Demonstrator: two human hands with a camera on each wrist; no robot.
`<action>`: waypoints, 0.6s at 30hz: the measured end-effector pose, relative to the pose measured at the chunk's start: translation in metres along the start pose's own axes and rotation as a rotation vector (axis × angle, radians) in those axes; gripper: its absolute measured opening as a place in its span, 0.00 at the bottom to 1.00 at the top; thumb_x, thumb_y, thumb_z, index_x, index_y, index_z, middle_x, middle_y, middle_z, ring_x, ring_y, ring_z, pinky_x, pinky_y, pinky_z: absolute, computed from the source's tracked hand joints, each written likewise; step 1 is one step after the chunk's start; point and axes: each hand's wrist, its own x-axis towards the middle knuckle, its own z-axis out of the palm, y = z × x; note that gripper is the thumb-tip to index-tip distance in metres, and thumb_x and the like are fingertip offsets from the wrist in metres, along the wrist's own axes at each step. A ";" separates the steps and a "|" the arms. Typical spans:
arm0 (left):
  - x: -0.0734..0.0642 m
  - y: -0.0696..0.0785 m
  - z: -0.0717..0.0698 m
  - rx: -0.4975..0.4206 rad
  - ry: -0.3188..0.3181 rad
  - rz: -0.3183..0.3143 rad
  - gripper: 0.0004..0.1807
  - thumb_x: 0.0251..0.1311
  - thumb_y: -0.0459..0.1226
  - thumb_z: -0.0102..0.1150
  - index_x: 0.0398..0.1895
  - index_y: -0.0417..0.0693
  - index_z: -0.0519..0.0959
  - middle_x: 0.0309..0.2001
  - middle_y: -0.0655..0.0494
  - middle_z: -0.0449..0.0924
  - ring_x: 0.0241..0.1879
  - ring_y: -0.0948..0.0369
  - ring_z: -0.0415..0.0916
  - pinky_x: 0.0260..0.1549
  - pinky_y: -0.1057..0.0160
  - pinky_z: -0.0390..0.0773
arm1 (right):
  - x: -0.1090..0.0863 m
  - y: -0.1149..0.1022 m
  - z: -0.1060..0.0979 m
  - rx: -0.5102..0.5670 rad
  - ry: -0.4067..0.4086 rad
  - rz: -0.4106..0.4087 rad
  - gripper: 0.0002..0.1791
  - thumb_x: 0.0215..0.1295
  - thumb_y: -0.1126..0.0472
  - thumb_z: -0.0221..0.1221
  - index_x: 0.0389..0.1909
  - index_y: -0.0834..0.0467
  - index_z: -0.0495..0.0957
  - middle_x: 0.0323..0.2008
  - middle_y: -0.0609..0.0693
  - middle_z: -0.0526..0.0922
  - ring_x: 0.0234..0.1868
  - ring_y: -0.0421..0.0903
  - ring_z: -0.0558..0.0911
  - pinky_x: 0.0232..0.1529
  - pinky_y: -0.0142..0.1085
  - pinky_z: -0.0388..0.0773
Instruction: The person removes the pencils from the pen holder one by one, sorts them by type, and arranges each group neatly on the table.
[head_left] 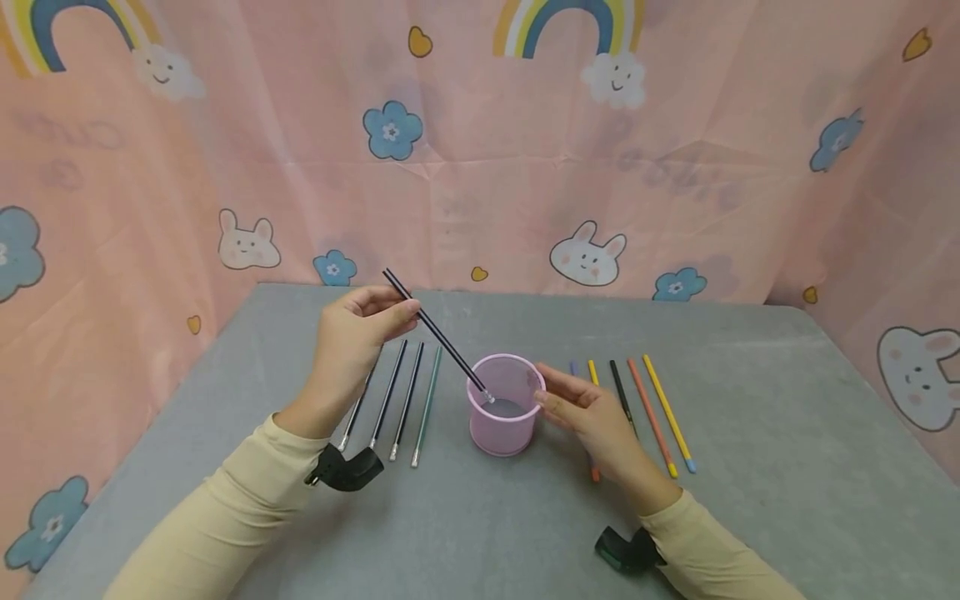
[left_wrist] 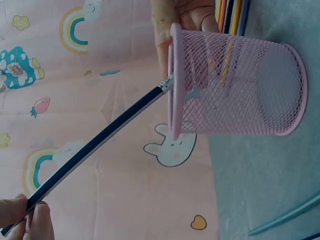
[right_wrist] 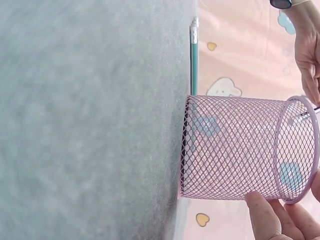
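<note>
My left hand (head_left: pixel 347 357) pinches a dark blue pencil (left_wrist: pixel 97 143) with a pale stripe between thumb and fingers, near its upper end. The pencil slants down to the right, its metal-banded eraser end at the mouth of a pink mesh pencil cup (head_left: pixel 502 437). Upright on the table, the cup has its rim held by my right hand (head_left: pixel 600 417). In the right wrist view, fingertips (right_wrist: pixel 264 215) of that hand touch the mesh cup wall (right_wrist: pixel 230 150). Part of the left hand's grip is hidden behind its thumb in the head view.
Left of the cup lie several dark pencils (head_left: pixel 407 402) and a teal pencil (head_left: pixel 427 407), eraser ends toward me. To the right are an orange pencil (head_left: pixel 651 417), a yellow pencil (head_left: pixel 670 412), a black pencil (head_left: pixel 619 387) and others partly behind my right hand. A pink printed curtain (head_left: pixel 465 200) stands behind the grey table (head_left: pixel 480 533).
</note>
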 end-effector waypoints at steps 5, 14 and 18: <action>0.004 0.003 -0.010 -0.035 0.017 -0.009 0.11 0.53 0.32 0.64 0.38 0.36 0.75 0.30 0.57 0.80 0.31 0.64 0.82 0.40 0.64 0.82 | 0.000 0.000 0.000 0.014 -0.004 0.010 0.30 0.58 0.55 0.63 0.62 0.55 0.69 0.59 0.54 0.74 0.55 0.40 0.77 0.52 0.36 0.76; 0.006 0.014 -0.030 -0.090 0.026 -0.047 0.13 0.54 0.33 0.64 0.39 0.36 0.73 0.30 0.59 0.82 0.30 0.65 0.82 0.40 0.67 0.81 | -0.001 0.002 -0.002 0.031 -0.017 0.004 0.31 0.58 0.55 0.63 0.63 0.56 0.68 0.60 0.54 0.73 0.55 0.38 0.77 0.51 0.35 0.76; 0.008 0.016 -0.037 -0.067 0.023 -0.047 0.14 0.54 0.33 0.63 0.42 0.36 0.74 0.35 0.57 0.81 0.32 0.66 0.81 0.40 0.68 0.81 | -0.002 0.001 -0.002 0.025 -0.010 0.008 0.30 0.59 0.55 0.62 0.62 0.55 0.69 0.60 0.54 0.74 0.54 0.37 0.77 0.50 0.33 0.77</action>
